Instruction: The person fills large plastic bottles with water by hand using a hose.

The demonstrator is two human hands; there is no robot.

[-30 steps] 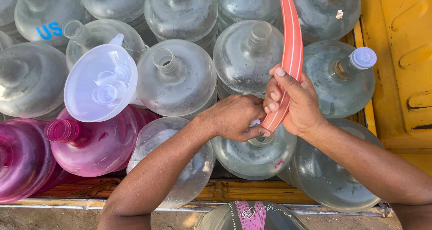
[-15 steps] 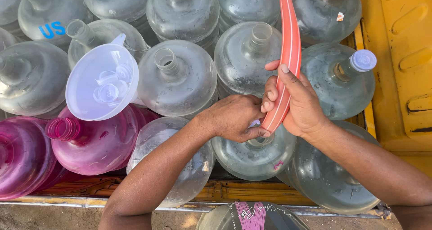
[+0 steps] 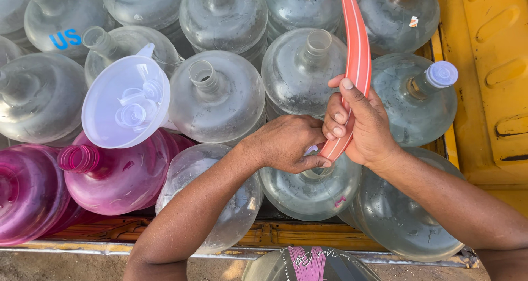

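Observation:
My right hand (image 3: 360,124) grips an orange hose with pale stripes (image 3: 356,50) that runs up out of the top of the view. The hose's lower end points at the neck of a clear water jug (image 3: 311,190) in the front row. My left hand (image 3: 289,143) is closed over that jug's mouth, fingers pinching at the hose tip and a small pale cap-like piece. The jug's opening is hidden under both hands.
Many clear jugs fill the truck bed, one with a white cap (image 3: 441,73). Two pink jugs (image 3: 118,176) lie at the left, with a white funnel (image 3: 125,102) holding loose caps above them. A yellow side wall (image 3: 484,66) stands at the right.
Both hands stay over the same jug mouth. The right hand's fingers have shifted slightly on the hose; the view has crept a little closer.

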